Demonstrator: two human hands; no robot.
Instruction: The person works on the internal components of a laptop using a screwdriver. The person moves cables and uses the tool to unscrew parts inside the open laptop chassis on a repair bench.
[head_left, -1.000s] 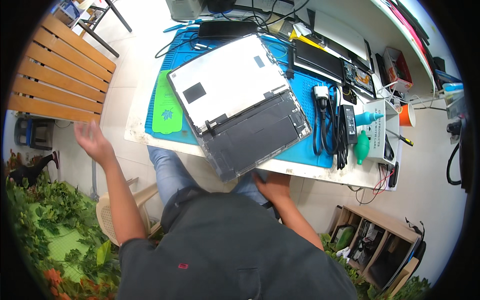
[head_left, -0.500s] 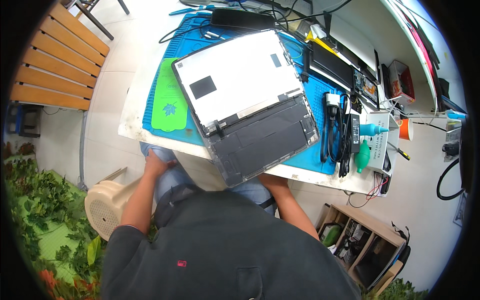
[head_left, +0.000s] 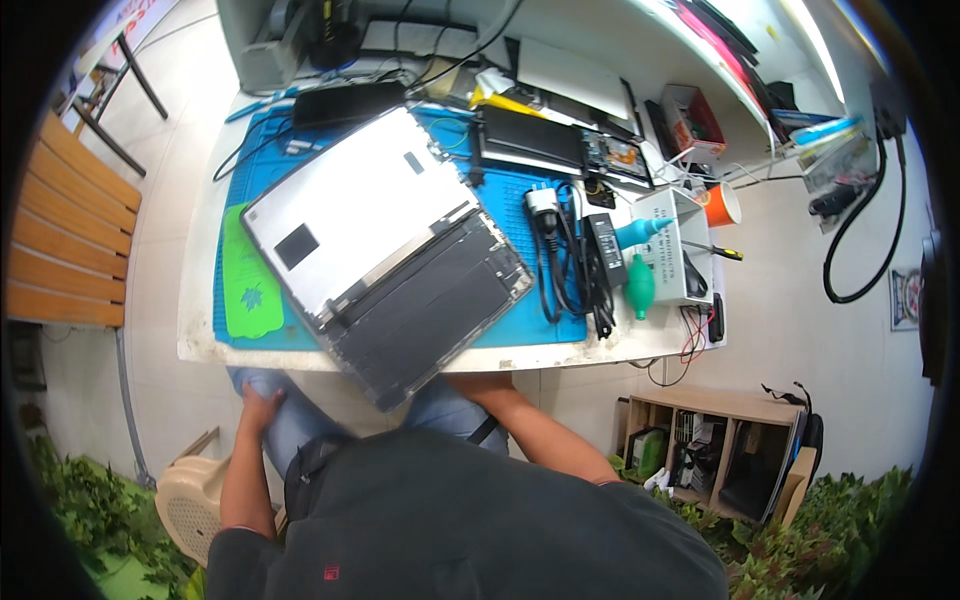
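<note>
My left hand [head_left: 262,408] rests on my left thigh below the table's front edge, fingers laid out and holding nothing. My right hand [head_left: 478,385] lies on my right thigh, its fingers mostly hidden by the table edge. In front of me a partly taken-apart, laptop- or tablet-like device [head_left: 345,215] sits slantwise, with a silver-white panel and a dark lower section. Its near corner juts past the table edge, between my hands; neither hand touches it. Left of it, partly underneath, is a green pad [head_left: 252,295] with a blue leaf mark.
A blue work mat [head_left: 500,330] covers much of the white table [head_left: 200,330]. To the right are a coiled cable with power adapter [head_left: 605,250], a green air blower [head_left: 640,288] and a white box [head_left: 690,265]. A beige stool [head_left: 190,500] stands lower left; a wooden shelf [head_left: 720,400] lower right.
The view has turned, so the table and device appear further left and lower, and more of the table's back shows. Both hands stay resting on my legs; the device lies as before.
</note>
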